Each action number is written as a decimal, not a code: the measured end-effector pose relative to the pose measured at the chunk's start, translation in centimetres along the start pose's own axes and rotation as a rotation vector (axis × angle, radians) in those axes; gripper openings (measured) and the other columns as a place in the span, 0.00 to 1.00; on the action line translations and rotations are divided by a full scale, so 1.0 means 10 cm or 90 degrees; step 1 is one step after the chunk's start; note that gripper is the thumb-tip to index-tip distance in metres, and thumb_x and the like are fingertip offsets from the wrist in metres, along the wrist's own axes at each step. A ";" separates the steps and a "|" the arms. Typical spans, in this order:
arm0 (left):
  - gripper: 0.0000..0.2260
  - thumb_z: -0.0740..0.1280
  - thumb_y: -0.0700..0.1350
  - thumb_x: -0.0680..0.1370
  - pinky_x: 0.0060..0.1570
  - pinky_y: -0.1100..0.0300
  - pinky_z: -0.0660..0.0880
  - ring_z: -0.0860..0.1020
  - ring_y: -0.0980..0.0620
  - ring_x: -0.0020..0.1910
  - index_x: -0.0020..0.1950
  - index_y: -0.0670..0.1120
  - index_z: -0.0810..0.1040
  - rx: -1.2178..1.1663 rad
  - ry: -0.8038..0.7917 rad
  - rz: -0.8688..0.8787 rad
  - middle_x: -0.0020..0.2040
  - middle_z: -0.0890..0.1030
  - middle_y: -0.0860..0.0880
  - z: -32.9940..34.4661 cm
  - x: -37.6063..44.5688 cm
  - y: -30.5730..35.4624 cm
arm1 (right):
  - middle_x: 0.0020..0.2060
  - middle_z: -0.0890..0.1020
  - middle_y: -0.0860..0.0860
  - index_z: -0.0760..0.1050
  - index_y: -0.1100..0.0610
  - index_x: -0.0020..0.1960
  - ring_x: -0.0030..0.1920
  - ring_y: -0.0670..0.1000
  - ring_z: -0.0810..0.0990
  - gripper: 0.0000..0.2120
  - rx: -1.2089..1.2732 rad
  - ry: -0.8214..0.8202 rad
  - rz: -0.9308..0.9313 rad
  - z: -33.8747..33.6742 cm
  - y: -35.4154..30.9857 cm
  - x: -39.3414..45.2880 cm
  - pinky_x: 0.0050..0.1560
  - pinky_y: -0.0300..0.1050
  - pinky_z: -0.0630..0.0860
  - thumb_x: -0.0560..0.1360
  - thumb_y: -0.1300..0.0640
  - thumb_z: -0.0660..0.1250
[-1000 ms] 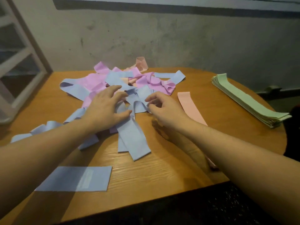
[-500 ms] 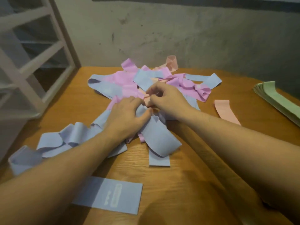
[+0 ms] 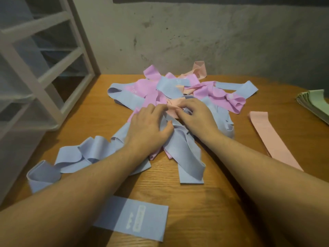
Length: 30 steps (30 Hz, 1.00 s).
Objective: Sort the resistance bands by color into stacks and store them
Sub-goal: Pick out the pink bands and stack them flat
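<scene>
both our forearms reach forward over the wooden table (image 3: 210,202) and meet at the tangled pile of bands (image 3: 178,97). our left hand (image 3: 148,128) lies palm down on the blue bands (image 3: 179,147), fingers curled, the fingertips pinching the near edge of a crumpled peach band (image 3: 173,106). our right hand (image 3: 197,115), just beside it, curls its fingers onto the same peach band from the other side. a flat peach band (image 3: 270,138) lies to the right of the right hand, green bands (image 3: 315,102) beyond it. a flat blue band (image 3: 135,218) lies under our left forearm.
</scene>
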<state>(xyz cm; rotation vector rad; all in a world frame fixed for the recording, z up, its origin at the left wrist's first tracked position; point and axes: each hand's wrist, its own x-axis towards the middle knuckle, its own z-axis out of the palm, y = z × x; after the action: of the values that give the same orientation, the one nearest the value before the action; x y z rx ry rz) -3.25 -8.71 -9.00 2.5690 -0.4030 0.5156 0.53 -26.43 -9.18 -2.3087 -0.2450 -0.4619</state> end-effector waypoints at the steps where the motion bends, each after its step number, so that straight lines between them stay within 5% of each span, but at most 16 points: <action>1: 0.18 0.64 0.56 0.79 0.55 0.57 0.66 0.70 0.52 0.55 0.68 0.54 0.70 -0.003 -0.002 -0.002 0.55 0.73 0.52 0.00 -0.01 0.00 | 0.52 0.82 0.48 0.83 0.55 0.54 0.55 0.45 0.76 0.08 0.011 0.019 -0.001 -0.01 0.00 -0.01 0.56 0.39 0.74 0.79 0.53 0.69; 7: 0.25 0.66 0.55 0.78 0.62 0.56 0.65 0.70 0.51 0.63 0.73 0.52 0.65 -0.014 0.005 0.003 0.68 0.69 0.51 0.00 0.01 0.01 | 0.44 0.78 0.37 0.79 0.53 0.54 0.49 0.38 0.77 0.05 0.129 0.062 0.043 -0.10 -0.09 -0.10 0.50 0.40 0.78 0.81 0.53 0.67; 15: 0.28 0.69 0.48 0.76 0.65 0.58 0.65 0.72 0.51 0.66 0.75 0.51 0.65 -0.046 -0.014 0.044 0.71 0.74 0.50 -0.04 0.00 0.07 | 0.40 0.80 0.50 0.71 0.53 0.50 0.38 0.44 0.79 0.03 0.364 0.105 0.157 -0.22 -0.29 -0.39 0.36 0.37 0.74 0.82 0.58 0.64; 18: 0.31 0.68 0.44 0.76 0.67 0.52 0.69 0.73 0.51 0.66 0.78 0.52 0.63 -0.048 -0.045 0.071 0.71 0.74 0.51 -0.03 0.00 0.04 | 0.38 0.78 0.48 0.69 0.58 0.54 0.33 0.38 0.79 0.02 0.429 0.136 0.179 -0.31 -0.39 -0.50 0.32 0.33 0.73 0.82 0.62 0.62; 21: 0.31 0.66 0.45 0.77 0.67 0.48 0.71 0.73 0.50 0.65 0.79 0.54 0.61 -0.050 -0.080 0.056 0.70 0.76 0.51 -0.01 0.00 0.02 | 0.41 0.79 0.46 0.70 0.58 0.56 0.35 0.35 0.80 0.04 0.454 0.141 0.202 -0.38 -0.46 -0.57 0.33 0.32 0.76 0.82 0.61 0.63; 28: 0.23 0.63 0.44 0.77 0.72 0.48 0.64 0.70 0.53 0.70 0.72 0.55 0.72 0.004 -0.104 0.136 0.71 0.74 0.54 0.01 0.02 -0.03 | 0.48 0.80 0.51 0.70 0.49 0.53 0.47 0.51 0.79 0.04 0.457 0.134 0.310 -0.47 -0.44 -0.60 0.39 0.44 0.76 0.81 0.57 0.63; 30: 0.21 0.62 0.45 0.78 0.73 0.47 0.62 0.67 0.54 0.73 0.70 0.56 0.74 0.024 -0.115 0.154 0.75 0.71 0.55 0.02 0.03 -0.04 | 0.47 0.78 0.52 0.71 0.51 0.58 0.44 0.49 0.78 0.06 0.371 0.092 0.317 -0.51 -0.42 -0.62 0.37 0.38 0.74 0.81 0.58 0.61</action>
<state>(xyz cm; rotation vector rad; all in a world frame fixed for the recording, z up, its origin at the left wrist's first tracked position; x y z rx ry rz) -2.83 -8.56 -9.19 2.6265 -0.7797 0.3777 -7.70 -27.41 -5.61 -1.6743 0.2393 -0.2538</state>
